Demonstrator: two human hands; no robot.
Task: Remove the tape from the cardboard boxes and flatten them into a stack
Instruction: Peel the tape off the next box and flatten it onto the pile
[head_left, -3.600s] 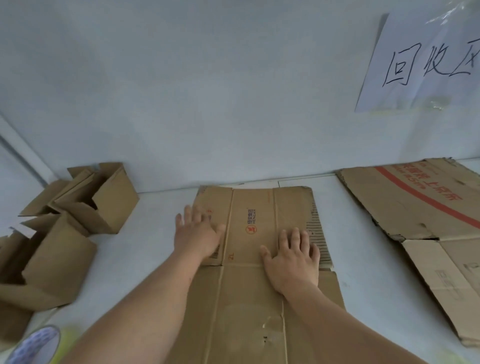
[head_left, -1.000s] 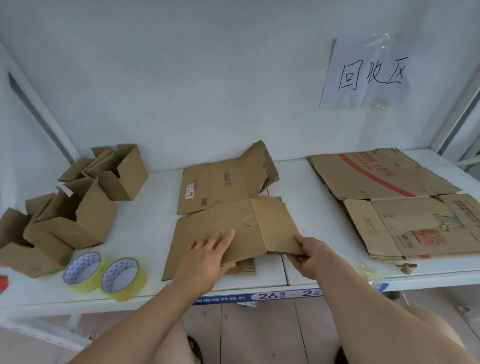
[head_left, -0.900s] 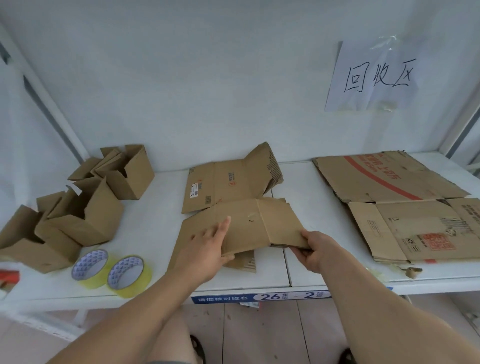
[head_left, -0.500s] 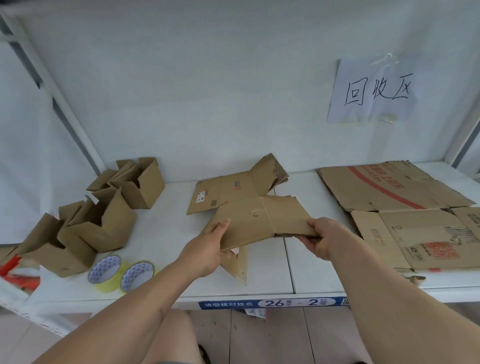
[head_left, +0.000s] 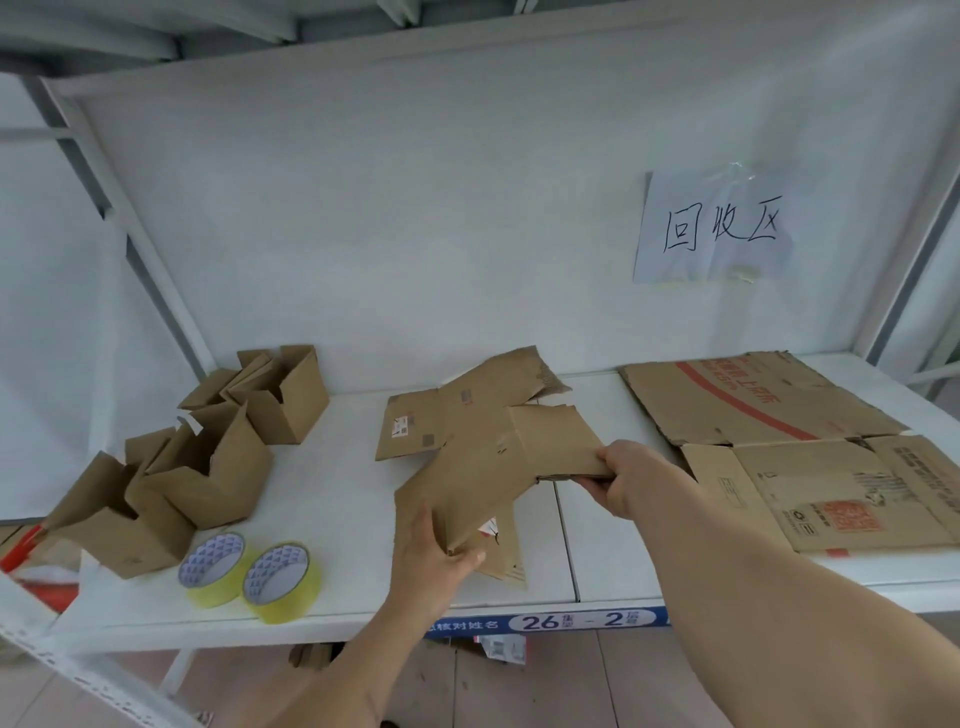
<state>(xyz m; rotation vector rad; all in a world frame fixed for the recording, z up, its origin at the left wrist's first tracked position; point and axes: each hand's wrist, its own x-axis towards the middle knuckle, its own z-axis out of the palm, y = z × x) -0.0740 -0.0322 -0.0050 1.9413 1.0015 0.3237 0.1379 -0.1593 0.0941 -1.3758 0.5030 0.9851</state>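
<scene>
Flattened box (head_left: 498, 462) between both hands' fingers (head_left: 605, 457)

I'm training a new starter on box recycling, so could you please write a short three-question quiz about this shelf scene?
1. True or false: both hands grip the folded cardboard box above the shelf.
2. How many tape rolls stand near the shelf's front edge?
3. Where do the unflattened boxes sit: A) right of the held box, B) left of it, C) on the floor?

Key
1. True: the left hand grips its near corner, the right hand its right edge.
2. Two tape rolls, side by side.
3. B: the unflattened boxes sit left; the flattened stack lies right.
</scene>
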